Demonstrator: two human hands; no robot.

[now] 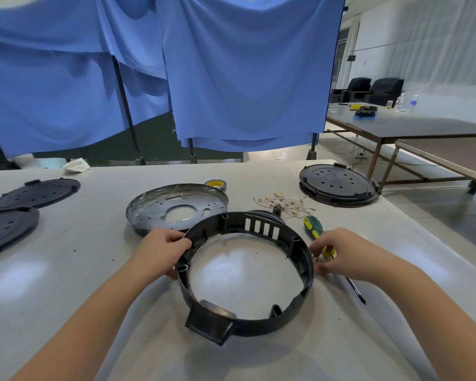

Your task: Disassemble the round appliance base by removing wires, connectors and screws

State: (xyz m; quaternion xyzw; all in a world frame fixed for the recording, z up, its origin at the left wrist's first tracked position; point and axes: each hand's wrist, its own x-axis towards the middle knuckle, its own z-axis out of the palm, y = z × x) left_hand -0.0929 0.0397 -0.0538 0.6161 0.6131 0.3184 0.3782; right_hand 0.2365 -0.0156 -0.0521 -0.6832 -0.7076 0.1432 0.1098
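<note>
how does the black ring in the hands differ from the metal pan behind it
The black ring is dark plastic and open through its middle, so the table shows inside it; the metal pan is shiny, with a holed floor and one large cutout. The ring carries a boxy block on its near rim; the pan's rim is plain. The left hand grips the ring; the pan lies untouched. Both are round.

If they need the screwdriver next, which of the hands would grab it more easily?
Probably the right hand: it lies over the screwdriver, fingers at the yellow part of its handle. The left hand grips the black ring's far-left rim.
</note>
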